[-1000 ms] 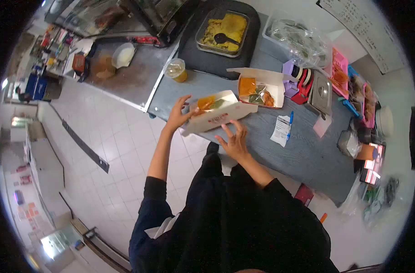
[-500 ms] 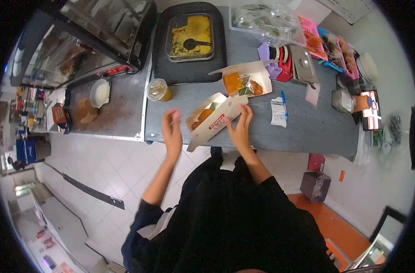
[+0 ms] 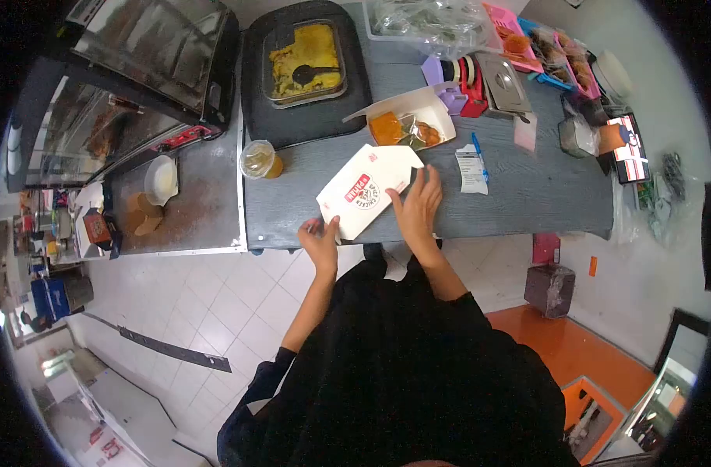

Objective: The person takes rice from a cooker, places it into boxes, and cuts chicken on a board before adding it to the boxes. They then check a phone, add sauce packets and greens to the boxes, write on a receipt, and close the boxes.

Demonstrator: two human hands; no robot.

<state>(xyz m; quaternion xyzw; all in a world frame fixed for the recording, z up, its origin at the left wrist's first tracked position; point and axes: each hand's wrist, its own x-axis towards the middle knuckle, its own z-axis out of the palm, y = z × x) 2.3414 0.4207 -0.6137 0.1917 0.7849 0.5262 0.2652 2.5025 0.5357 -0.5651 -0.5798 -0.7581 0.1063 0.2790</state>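
A white printed box [image 3: 363,193] lies on the grey table near its front edge, its lid down over the contents. My left hand [image 3: 320,243] is at the box's lower left corner, with thumb and fingers apart. My right hand [image 3: 419,204] touches the right end of the box, fingers spread. Just behind it stands an open box [image 3: 445,113] with orange food, a clear wrapped packet and browned pieces inside. To the left is a lidded clear cup [image 3: 260,159] with a yellow drink.
A black board [image 3: 254,117] carries a clear tray of yellow food with a black spoon. A paper slip [image 3: 471,171] and blue pen [image 3: 480,156] lie to the right. Behind are a metal lid [image 3: 506,82] and coloured baskets [image 3: 511,40]. A glass display case [image 3: 149,58] stands left.
The near box's lid has come down over its food. My left hand has moved in to the box's lower left corner. The view has shifted slightly.
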